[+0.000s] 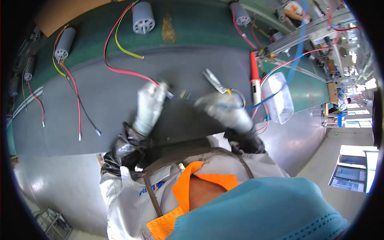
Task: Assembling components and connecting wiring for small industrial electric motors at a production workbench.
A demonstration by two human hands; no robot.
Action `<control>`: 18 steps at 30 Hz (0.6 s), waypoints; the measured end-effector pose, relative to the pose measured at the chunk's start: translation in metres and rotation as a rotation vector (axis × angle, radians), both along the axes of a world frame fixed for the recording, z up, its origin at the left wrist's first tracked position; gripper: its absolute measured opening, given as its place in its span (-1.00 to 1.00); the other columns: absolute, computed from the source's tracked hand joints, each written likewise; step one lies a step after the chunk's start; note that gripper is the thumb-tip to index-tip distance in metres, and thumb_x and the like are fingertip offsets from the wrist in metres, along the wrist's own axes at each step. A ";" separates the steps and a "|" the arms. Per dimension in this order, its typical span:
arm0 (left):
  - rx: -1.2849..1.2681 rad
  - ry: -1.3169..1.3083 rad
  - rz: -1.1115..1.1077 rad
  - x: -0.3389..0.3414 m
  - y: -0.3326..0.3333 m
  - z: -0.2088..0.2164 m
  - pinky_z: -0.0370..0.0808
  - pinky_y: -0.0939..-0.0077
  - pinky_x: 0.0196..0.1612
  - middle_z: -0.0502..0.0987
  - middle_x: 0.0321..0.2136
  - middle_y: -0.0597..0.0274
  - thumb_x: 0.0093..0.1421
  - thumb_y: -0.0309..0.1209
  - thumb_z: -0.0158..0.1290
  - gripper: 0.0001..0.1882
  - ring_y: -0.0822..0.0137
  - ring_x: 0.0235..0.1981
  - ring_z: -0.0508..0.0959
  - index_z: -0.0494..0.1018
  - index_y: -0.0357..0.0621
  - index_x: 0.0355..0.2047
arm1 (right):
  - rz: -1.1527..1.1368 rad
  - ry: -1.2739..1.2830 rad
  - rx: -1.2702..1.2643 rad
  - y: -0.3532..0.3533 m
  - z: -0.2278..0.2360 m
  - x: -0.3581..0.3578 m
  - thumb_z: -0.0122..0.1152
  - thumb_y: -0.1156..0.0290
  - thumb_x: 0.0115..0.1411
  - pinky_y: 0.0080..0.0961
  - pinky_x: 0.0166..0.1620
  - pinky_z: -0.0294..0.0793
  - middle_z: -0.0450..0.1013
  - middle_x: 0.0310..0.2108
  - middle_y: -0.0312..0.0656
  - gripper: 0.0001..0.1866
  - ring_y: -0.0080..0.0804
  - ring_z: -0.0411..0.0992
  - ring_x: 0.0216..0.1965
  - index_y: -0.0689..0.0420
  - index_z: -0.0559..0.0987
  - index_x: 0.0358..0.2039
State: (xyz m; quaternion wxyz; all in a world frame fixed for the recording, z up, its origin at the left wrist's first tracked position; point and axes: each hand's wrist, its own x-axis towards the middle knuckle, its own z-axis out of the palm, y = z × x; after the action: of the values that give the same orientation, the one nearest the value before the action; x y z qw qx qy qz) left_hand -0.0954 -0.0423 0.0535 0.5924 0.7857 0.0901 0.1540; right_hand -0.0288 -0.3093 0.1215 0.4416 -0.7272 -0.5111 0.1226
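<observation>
And here's the left hand (151,105), gloved in white, fingers closed on the end of the red wire (132,73) trailing from a grey motor (143,18), a metal tip (170,95) poking out beside the fingertips. Opposite, the right hand (224,109) is a blur (I can't tell whether its fingers are apart or together), silver snips (214,81) lying just beyond it on the dark mat (80,112).
</observation>
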 end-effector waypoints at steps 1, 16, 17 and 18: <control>0.410 -0.092 0.099 -0.005 0.024 0.017 0.46 0.26 -0.40 0.54 -0.58 0.16 0.43 -0.23 0.07 -0.64 0.15 -0.53 0.55 0.53 -0.15 -0.49 | -0.320 -0.079 -0.130 -0.019 -0.003 0.013 0.30 0.48 0.24 -0.48 -0.17 0.51 0.58 -0.26 -0.26 -0.63 -0.49 0.51 -0.23 0.23 0.60 0.07; 1.059 -0.210 -0.981 0.063 -0.049 0.016 0.53 0.24 -0.02 0.59 -0.15 0.18 0.12 -0.33 0.17 -0.50 0.17 -0.11 0.62 0.51 0.00 0.12 | -0.926 -0.487 -0.261 0.010 -0.020 0.297 0.18 0.41 0.27 -0.22 -0.21 0.58 0.64 -0.32 0.08 -0.55 0.02 0.62 -0.28 0.19 0.54 0.18; 1.060 -0.326 -0.959 0.072 -0.063 0.005 0.54 0.25 -0.06 0.58 -0.16 0.19 0.11 -0.36 0.15 -0.50 0.21 -0.14 0.62 0.51 0.00 0.12 | -1.087 -0.579 -0.469 0.004 -0.033 0.352 0.14 0.43 0.27 -0.16 -0.25 0.58 0.63 -0.36 0.11 -0.51 0.12 0.61 -0.32 0.16 0.50 0.23; 1.016 -0.439 -0.864 0.081 -0.078 -0.015 0.54 0.25 -0.08 0.57 -0.18 0.20 0.13 -0.35 0.14 -0.52 0.21 -0.16 0.61 0.51 0.00 0.10 | -1.051 -0.618 -0.509 0.000 -0.045 0.387 0.12 0.43 0.27 -0.11 -0.28 0.57 0.62 -0.40 0.12 -0.45 0.13 0.60 -0.36 0.14 0.43 0.29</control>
State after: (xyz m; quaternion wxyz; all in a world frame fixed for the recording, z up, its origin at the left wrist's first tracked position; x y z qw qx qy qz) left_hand -0.0141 -0.1204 0.0388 0.1645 0.8814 -0.4350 0.0827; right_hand 0.3583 -0.3089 0.0765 0.0902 -0.9632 -0.1466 -0.2066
